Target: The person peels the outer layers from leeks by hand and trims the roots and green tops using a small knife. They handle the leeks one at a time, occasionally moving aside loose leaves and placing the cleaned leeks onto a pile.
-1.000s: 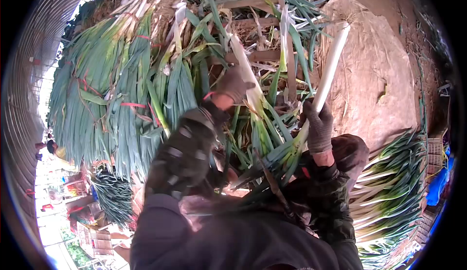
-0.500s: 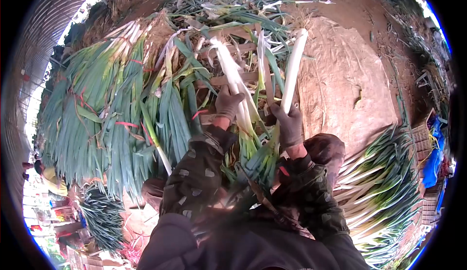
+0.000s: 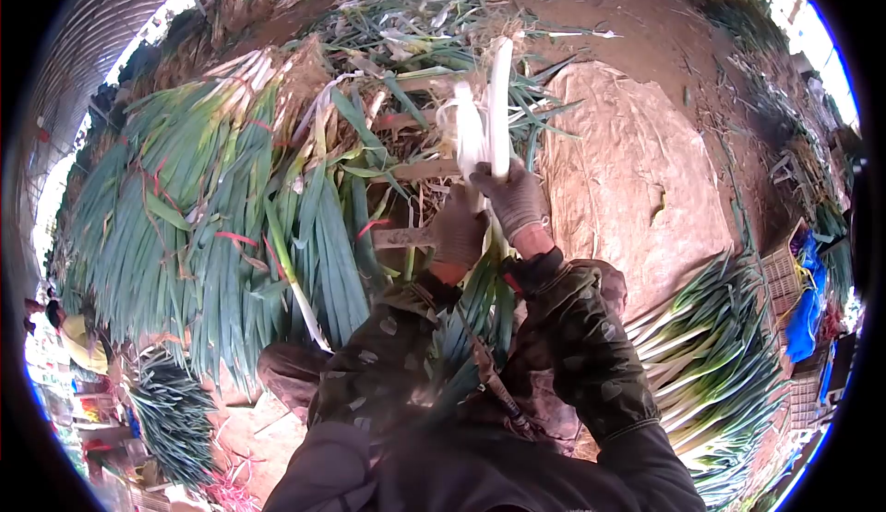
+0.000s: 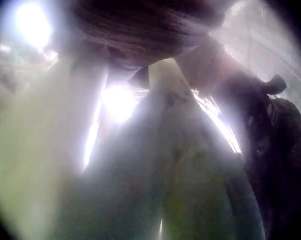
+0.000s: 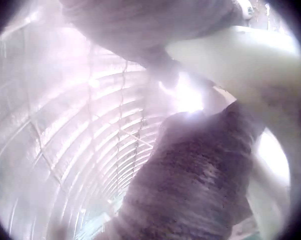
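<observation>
Both hands wear dark knit gloves and are close together in front of the body in the head view. The right hand (image 3: 515,200) grips a leek (image 3: 501,96), its white shank pointing away with roots at the tip. Just left of it, the left hand (image 3: 459,230) holds a second leek (image 3: 469,129), whose white end has loose, peeling skin. Green leaves (image 3: 484,313) hang down between the forearms toward the lap. Pale stalk and leaf bases (image 4: 170,100) fill the left wrist view below a glove. In the right wrist view a pale shank (image 5: 240,60) passes beside the gloves.
Bundles of leeks (image 3: 240,189) tied with red bands are piled at left. A brown sheet (image 3: 628,161) covers the ground at right, with a row of leeks (image 3: 711,364) nearer. Leaf scraps (image 3: 406,32) lie ahead near wooden slats (image 3: 406,237). Crates (image 3: 783,281) stand far right.
The left hand has moved right and taken hold of the peeling leek. The right hand has brought its leek leftward, so the two shanks now stand side by side. The head view has shifted.
</observation>
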A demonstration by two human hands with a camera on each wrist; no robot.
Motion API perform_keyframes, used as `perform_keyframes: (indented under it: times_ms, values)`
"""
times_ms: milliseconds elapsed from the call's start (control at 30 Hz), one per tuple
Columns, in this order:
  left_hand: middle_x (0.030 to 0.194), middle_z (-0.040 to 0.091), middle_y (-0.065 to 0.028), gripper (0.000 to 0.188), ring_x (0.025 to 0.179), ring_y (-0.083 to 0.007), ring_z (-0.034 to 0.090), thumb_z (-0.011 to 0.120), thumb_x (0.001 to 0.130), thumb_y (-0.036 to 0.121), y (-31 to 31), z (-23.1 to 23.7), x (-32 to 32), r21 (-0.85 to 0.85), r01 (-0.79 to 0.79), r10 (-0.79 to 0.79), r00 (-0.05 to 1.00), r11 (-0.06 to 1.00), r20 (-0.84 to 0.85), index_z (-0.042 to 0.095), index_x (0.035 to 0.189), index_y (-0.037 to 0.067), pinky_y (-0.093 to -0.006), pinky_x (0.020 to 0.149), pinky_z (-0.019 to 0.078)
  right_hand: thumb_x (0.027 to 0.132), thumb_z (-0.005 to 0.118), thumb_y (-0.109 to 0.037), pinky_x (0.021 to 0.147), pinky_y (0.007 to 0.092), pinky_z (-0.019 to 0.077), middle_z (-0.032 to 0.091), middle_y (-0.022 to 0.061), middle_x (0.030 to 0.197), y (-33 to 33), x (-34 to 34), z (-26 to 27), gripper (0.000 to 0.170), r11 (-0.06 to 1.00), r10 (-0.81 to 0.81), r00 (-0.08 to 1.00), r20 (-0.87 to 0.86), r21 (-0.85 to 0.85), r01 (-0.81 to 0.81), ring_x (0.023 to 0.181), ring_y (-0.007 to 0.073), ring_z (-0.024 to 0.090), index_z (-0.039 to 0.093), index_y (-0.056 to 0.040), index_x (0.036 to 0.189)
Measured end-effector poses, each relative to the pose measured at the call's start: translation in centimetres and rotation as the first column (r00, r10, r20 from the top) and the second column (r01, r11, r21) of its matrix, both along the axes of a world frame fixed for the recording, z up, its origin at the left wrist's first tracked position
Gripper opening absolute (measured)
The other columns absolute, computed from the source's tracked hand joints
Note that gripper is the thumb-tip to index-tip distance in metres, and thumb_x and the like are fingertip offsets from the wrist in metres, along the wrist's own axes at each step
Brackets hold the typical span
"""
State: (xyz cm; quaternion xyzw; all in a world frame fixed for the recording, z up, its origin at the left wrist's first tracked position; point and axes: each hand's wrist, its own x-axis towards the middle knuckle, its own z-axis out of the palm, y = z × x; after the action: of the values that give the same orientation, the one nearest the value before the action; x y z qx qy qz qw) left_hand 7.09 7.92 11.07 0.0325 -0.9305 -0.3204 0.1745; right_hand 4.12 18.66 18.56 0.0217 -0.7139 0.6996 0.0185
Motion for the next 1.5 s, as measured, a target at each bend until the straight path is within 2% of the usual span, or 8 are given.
perform_keyframes:
  times_ms: [233, 467, 633, 733, 967, 1133, 1267, 1500]
  values:
    - [0.120, 0.057, -0.0290, 0.053, 0.117, -0.0443, 0.054, 0.070, 0.083, 0.018, -1.5, 0.3, 2.2, -0.268, 0.295, -0.336, 0.934, 0.917, -0.121, 0.052, 0.126, -0.005, -0.0489, 0.097, 0.0424, 0.072, 0.085, -0.032, 0.090, 0.0420, 0.0514, 0.063, 0.0233, 0.119, -0.4, -0.8, 0.5, 0.084, 0.889, -0.153, 0.944, -0.293, 0.377, 0.261, 0.111, 0.0326, 0.062, 0.046, -0.0022, 0.141]
    - [0.086, 0.068, -0.0149, 0.034, 0.071, -0.0277, 0.067, 0.079, 0.078, 0.022, -4.5, 10.5, 2.6, 0.085, 0.309, -0.305, 0.951, 0.947, -0.053, 0.060, 0.099, 0.002, -0.0400, 0.068, 0.0533, 0.075, 0.079, -0.037, 0.074, 0.0416, 0.0552, 0.070, 0.0253, 0.086, -0.7, 0.3, 0.5, 0.050, 0.958, 0.021, 0.997, -0.077, 0.286, 0.002, 0.079, 0.0361, 0.071, 0.069, 0.0036, 0.103]
    - [0.092, 0.067, -0.0142, 0.070, 0.083, -0.0294, 0.066, 0.081, 0.074, 0.017, -7.4, 13.2, -3.3, -0.121, 0.211, -0.244, 0.863, 0.970, -0.443, 0.051, 0.136, 0.006, -0.0419, 0.074, 0.0528, 0.079, 0.077, -0.028, 0.075, 0.0386, 0.0538, 0.071, 0.0179, 0.085, -2.4, 1.3, -0.9, 0.039, 0.961, 0.137, 0.989, 0.056, 0.233, -0.146, 0.079, 0.0261, 0.070, 0.068, -0.0014, 0.106]
    - [0.097, 0.066, -0.0199, 0.054, 0.083, -0.0354, 0.066, 0.073, 0.083, 0.019, -6.3, 15.8, -2.5, -0.053, 0.160, -0.159, 0.987, 0.986, 0.011, 0.054, 0.132, 0.007, -0.0446, 0.073, 0.0519, 0.078, 0.076, -0.026, 0.080, 0.0378, 0.0534, 0.071, 0.0186, 0.091, -3.0, 1.8, -1.2, 0.041, 0.977, 0.127, 0.992, -0.015, 0.174, -0.123, 0.086, 0.0278, 0.070, 0.066, -0.0023, 0.110]
    - [0.099, 0.067, -0.0206, 0.023, 0.083, -0.0372, 0.066, 0.060, 0.097, 0.028, -8.4, 14.5, -3.1, -0.470, 0.036, -0.114, 0.984, 0.882, -0.139, 0.066, 0.106, 0.007, -0.0465, 0.068, 0.0498, 0.077, 0.076, -0.025, 0.079, 0.0382, 0.0534, 0.071, 0.0188, 0.092, -2.8, 2.8, 0.2, 0.041, 0.959, 0.141, 0.990, -0.021, 0.251, -0.132, 0.087, 0.0310, 0.070, 0.066, -0.0044, 0.111]
    - [0.076, 0.065, -0.0074, 0.017, 0.058, -0.0238, 0.058, 0.062, 0.097, 0.027, -19.5, 10.1, -11.2, 0.150, -0.047, 0.106, 0.907, 0.988, -0.409, 0.067, 0.096, 0.011, -0.0367, 0.054, 0.0445, 0.075, 0.077, -0.027, 0.075, 0.0393, 0.0536, 0.070, 0.0190, 0.088, -2.6, 2.5, 0.1, 0.041, 0.927, 0.309, 0.950, -0.054, 0.239, -0.288, 0.083, 0.0315, 0.070, 0.067, -0.0046, 0.107]
    - [0.070, 0.059, 0.0051, 0.020, 0.045, -0.0057, 0.045, 0.064, 0.097, 0.032, -26.0, 14.3, -11.8, 0.748, 0.123, -0.058, 0.992, 0.652, -0.112, 0.070, 0.092, 0.013, -0.0209, 0.042, 0.0329, 0.069, 0.081, -0.030, 0.074, 0.0396, 0.0540, 0.070, 0.0198, 0.084, -3.0, 4.0, -3.1, 0.041, 0.948, 0.317, 0.910, -0.266, 0.130, -0.292, 0.079, 0.0322, 0.070, 0.070, -0.0036, 0.099]
    - [0.086, 0.069, -0.0056, 0.034, 0.063, -0.0128, 0.063, 0.077, 0.077, 0.007, -11.5, 13.8, 0.2, 0.514, 0.338, -0.464, 0.876, 0.789, 0.136, 0.068, 0.109, -0.001, -0.0277, 0.057, 0.0530, 0.073, 0.079, -0.016, 0.086, 0.0362, 0.0530, 0.071, 0.0142, 0.099, -2.2, 3.9, 0.5, 0.039, 0.912, 0.328, 0.841, -0.431, -0.088, -0.401, 0.093, 0.0245, 0.068, 0.067, -0.0030, 0.108]
